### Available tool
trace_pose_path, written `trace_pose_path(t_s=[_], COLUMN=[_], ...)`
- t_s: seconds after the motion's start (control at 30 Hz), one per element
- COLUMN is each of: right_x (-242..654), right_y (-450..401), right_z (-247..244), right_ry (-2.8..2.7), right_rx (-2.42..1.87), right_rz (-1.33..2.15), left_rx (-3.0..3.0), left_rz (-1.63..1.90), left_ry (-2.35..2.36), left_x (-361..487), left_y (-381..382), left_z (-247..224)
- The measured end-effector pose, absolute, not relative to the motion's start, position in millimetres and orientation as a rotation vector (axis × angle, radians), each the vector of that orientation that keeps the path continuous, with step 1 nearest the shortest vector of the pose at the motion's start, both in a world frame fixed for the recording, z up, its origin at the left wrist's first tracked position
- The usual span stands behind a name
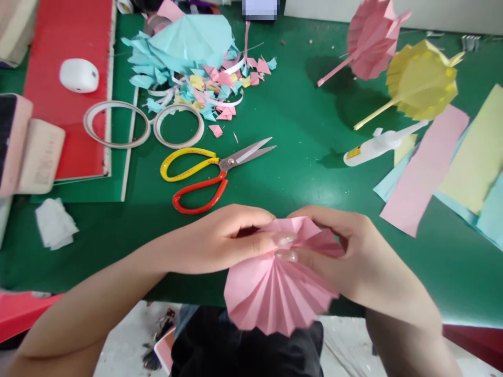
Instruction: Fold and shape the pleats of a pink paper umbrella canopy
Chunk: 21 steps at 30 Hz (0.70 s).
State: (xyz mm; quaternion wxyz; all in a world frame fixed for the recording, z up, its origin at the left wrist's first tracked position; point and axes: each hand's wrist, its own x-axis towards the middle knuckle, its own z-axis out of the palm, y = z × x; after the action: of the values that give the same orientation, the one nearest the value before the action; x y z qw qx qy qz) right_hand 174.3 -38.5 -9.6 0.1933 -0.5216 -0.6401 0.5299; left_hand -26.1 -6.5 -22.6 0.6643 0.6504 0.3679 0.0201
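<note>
1. Yellow-and-red scissors (223, 164) lay open on the green table (306, 178), beyond the left hand (239, 235); had the paper drifted that way, the blades (253, 150) could have nicked it.
2. Pink folded paper (279, 296) spread between the left hand and right hand (349, 256) at the table's near edge; uneven pulling might have torn its creased middle.
3. Left fingers (255, 212) were nearly closed, thumb (255, 244) on the paper's upper face, others partly hidden.
4. Right fingers (314, 212) were bent round the other side, thumb on top; how tightly they pinched could not be told.
</note>
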Motion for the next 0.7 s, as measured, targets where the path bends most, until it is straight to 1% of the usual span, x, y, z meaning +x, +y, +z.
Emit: trace_pose_path(t_s=[0.17, 0.3, 0.47, 0.7], right_x=[175.7, 178.9, 182.1, 179.4], right_y=[-31.3, -28.4, -26.7, -29.1], right_z=[-11.5, -20.8, -27.1, -25.7], right_ry=[-1.752, -1.673, -1.44, -1.468], right_rx=[-1.502, -1.446, -1.338, -1.33], right_rz=[1.62, 1.604, 1.818, 1.837], left_rx=[1.409, 1.456, 1.515, 1.586], left_rz=[0.14, 0.176, 0.219, 0.244], left_ry=[0.894, 0.936, 0.952, 0.952], left_x=[-24.8, -27.5, -32.4, -34.0], left_y=[-2.2, 0.3, 5.6, 8.3], left_z=[-24.8, -25.2, -27.5, -22.6])
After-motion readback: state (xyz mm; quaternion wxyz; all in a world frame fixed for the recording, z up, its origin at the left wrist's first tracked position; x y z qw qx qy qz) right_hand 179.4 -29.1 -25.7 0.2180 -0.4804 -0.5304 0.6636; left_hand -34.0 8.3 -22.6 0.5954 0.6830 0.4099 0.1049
